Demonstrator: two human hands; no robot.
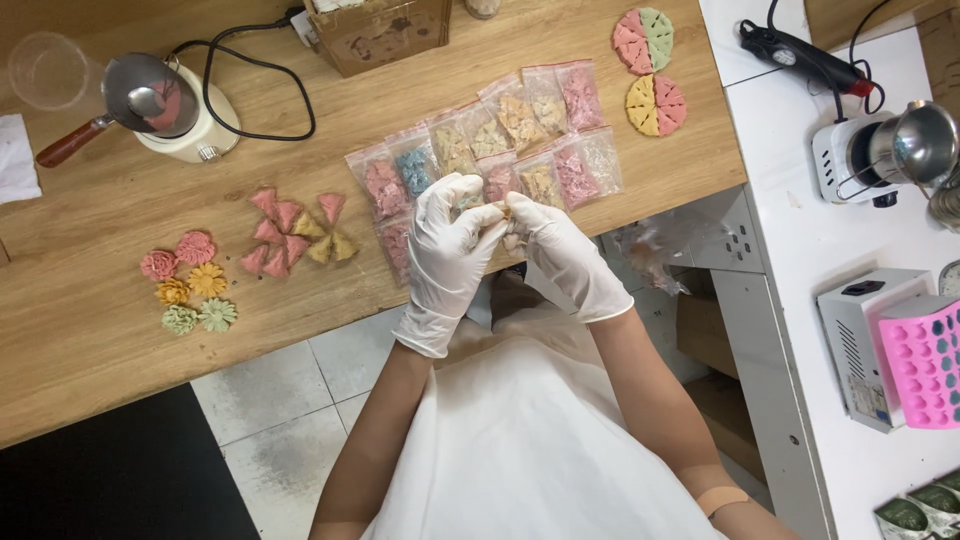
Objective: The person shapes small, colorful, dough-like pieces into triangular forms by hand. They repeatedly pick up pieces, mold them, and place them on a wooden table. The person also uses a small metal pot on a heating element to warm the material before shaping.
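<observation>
Both my hands wear white gloves and meet at the wooden table's (90,360) front edge. My left hand (447,240) and my right hand (560,250) together pinch a small clear bag (500,212) holding pale wedge pieces; most of the bag is hidden by my fingers. Just beyond my hands lie rows of small clear bags (520,125) filled with pink, blue and yellow wedges. Loose pink and yellow wedges (295,235) lie to the left.
Flower-shaped pieces (188,285) lie at the left. A pot on a small white heater (165,105) stands at the back left, a cardboard box (385,30) behind. Two round segmented discs (648,70) sit at the back right. The white side table holds a heater, a glue gun and a pink mould (925,360).
</observation>
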